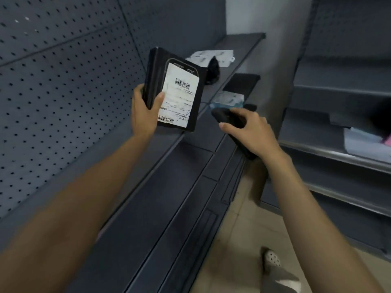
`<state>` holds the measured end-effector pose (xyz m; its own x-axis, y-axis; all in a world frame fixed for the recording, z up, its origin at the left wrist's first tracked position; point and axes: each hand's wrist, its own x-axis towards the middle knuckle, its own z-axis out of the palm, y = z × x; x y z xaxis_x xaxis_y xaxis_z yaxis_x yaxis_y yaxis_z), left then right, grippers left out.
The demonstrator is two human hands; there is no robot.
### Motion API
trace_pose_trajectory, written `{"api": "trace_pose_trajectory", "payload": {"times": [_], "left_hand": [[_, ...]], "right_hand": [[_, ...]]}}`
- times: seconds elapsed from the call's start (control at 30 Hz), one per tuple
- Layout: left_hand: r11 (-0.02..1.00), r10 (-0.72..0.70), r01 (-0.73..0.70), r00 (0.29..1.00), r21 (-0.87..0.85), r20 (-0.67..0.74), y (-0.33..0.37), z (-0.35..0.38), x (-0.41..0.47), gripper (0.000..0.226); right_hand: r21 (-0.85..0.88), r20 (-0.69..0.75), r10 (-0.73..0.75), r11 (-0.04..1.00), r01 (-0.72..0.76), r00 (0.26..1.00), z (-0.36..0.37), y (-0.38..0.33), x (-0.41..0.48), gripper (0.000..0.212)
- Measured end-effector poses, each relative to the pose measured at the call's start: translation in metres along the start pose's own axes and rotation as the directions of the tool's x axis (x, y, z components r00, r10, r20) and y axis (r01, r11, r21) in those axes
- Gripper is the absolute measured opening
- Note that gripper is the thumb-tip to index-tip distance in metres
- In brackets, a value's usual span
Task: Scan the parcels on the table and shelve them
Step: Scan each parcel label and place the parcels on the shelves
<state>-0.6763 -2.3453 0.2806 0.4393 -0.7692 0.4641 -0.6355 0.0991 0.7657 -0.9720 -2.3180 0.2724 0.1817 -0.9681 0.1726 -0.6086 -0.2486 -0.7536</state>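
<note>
My left hand (146, 111) grips a flat black parcel (156, 81) by its lower left edge and holds it upright above the dark grey shelf (173, 187). A white shipping label (179, 98) with barcodes faces me. To the right, my right hand (251, 132) is closed around a black handheld scanner (224, 117), whose head points up and left toward the parcel. Scanner and parcel do not touch.
Farther along the shelf lie a white parcel (211, 57), a black bag (213, 70), a flat black parcel (243, 82) and a blue-white parcel (228, 100). A pegboard wall (63, 81) stands left. Another shelving unit (338, 144) with a pale parcel (364, 142) is right. My foot (273, 259) is on the floor.
</note>
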Motion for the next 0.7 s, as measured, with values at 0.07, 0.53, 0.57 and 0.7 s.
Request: {"api": "trace_pose_trajectory", "payload": {"times": [0.07,0.53,0.57,0.7], "left_hand": [[0.995,-0.095,0.097,0.991,0.016,-0.097,-0.014,0.003,0.012,0.072],[0.711,-0.681,0.690,0.631,-0.133,-0.372,-0.026,0.071,0.044,0.050],[0.707,-0.688,0.693,0.630,-0.139,-0.360,-0.023,0.080,0.046,0.053],[0.739,-0.662,0.672,0.712,-0.044,-0.235,-0.013,0.118,0.058,0.078]], "right_hand": [[-0.013,0.084,-0.075,0.997,0.076,0.994,0.009,-0.001,0.050,0.072],[0.015,0.475,-0.311,0.938,0.346,0.823,0.030,0.026,0.225,0.076],[0.018,0.478,-0.308,0.940,0.341,0.823,0.027,0.030,0.231,0.077],[-0.013,0.465,-0.268,0.951,0.309,0.844,0.011,0.045,0.254,0.075]]}}
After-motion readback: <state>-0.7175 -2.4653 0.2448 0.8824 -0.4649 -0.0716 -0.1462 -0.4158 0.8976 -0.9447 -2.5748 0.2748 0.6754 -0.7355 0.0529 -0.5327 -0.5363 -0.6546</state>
